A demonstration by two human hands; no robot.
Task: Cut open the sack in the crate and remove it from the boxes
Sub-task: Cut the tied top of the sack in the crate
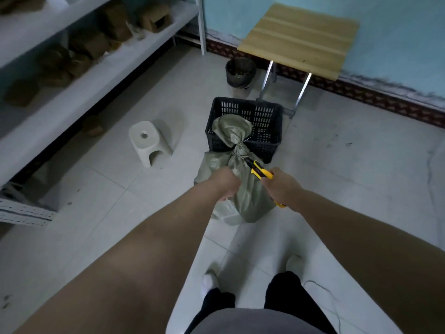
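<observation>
The grey-green woven plastic sack [243,189] is standing on the pale tiled floor [337,165], upright, with its tied top flopped forward over the near rim of the black slotted plastic crate [262,121]. So most of the sack is outside the crate, on the person's side of it, and only the bunched top lies inside.

The left hand [222,183] is clenched on the sack's shoulder, fingers curled tight into a fistful of the fabric just below the neck. The right hand [285,189] is wrapped round the handle of a yellow-and-black utility knife [258,170], fingers pressed together around it. The knife's nose points up and away from those fingers, toward the cinched neck [240,150] where a thin tie binds the sack.

Everything turns on that neck. It lies just beyond the knife tip, ahead of and slightly left of the right fingers, and just past the left fist. The sack's long axis runs away from the person, from the bulging base near the feet up to the floppy top in the crate. The knife lies aslant to that axis, not square across it. The knife hand looks the better placed to make the cut, with the left hand only steadying.

I can't tell from here whether the blade is out or touching the tie; it is too dark and small. The cut looks about to start, and the left knuckles sit close to its path.
</observation>
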